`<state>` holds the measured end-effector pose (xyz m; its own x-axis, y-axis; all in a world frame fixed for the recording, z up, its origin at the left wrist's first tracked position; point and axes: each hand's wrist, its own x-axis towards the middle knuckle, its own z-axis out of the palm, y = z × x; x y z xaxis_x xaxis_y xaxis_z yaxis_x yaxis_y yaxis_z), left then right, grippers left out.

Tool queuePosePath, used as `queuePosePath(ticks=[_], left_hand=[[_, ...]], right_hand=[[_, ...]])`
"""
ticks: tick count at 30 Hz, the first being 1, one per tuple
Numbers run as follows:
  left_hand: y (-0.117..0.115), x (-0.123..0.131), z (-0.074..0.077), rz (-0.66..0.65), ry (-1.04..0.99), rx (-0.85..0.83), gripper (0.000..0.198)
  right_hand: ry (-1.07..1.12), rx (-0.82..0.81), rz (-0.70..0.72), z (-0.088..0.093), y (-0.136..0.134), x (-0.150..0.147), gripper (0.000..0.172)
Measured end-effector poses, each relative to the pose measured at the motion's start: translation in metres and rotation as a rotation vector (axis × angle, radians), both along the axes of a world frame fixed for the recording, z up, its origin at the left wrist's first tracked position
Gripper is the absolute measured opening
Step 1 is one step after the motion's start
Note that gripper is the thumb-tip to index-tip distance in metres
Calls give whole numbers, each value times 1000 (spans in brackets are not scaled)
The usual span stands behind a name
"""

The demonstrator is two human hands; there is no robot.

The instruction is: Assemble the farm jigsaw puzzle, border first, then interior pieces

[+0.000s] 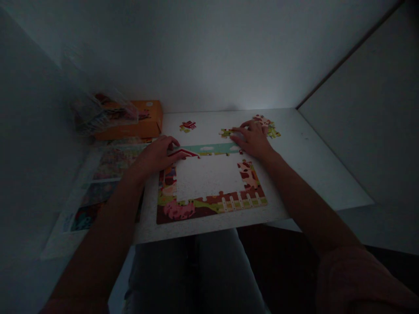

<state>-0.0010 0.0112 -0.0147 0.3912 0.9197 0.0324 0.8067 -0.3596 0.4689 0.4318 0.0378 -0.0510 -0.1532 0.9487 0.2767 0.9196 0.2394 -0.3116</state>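
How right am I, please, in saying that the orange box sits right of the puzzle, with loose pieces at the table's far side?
The side is wrong: the orange box sits left of the puzzle, as the head view shows. The loose pieces at the far side of the table are as you say.

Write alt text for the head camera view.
Two bare hands rest at a partly built farm-scene jigsaw border on a white desk: the left hand at its top edge, the right hand by loose pieces. An orange box sits far left, under a clear plastic bag.
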Motion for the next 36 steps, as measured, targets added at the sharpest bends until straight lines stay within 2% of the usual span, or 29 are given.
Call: queuePosePath(ticks=[5,9,12,15,20,23,26,31,36], left_hand=[[3,-2,-2,-22,-6,13,53],[3,-2,-3,-26,-21,10,51],[1,-2,-2,-29,-35,5,52],[1,-3,-2,-14,-42,14,53],[5,-2,-2,17,-30,-11,55],[4,1,5,67,11,-54,63],[-1,5,13,89,50,-74,63],[-5,9,19,103,56,-83,64],[-4,8,17,98,57,-70,59]], right_hand=[[90,-15,-28,0,2,2,44],[346,-57,19,3,7,8,39],[571,-84,55,6,9,11,49],[670,-92,97,11,8,14,60],[684,-128,213,20,6,26,62],[729,-168,308,21,7,40,65],[759,-226,397,25,4,57,61],[710,-425,434,37,-9,75,52],[643,-546,431,41,-14,76,52]])
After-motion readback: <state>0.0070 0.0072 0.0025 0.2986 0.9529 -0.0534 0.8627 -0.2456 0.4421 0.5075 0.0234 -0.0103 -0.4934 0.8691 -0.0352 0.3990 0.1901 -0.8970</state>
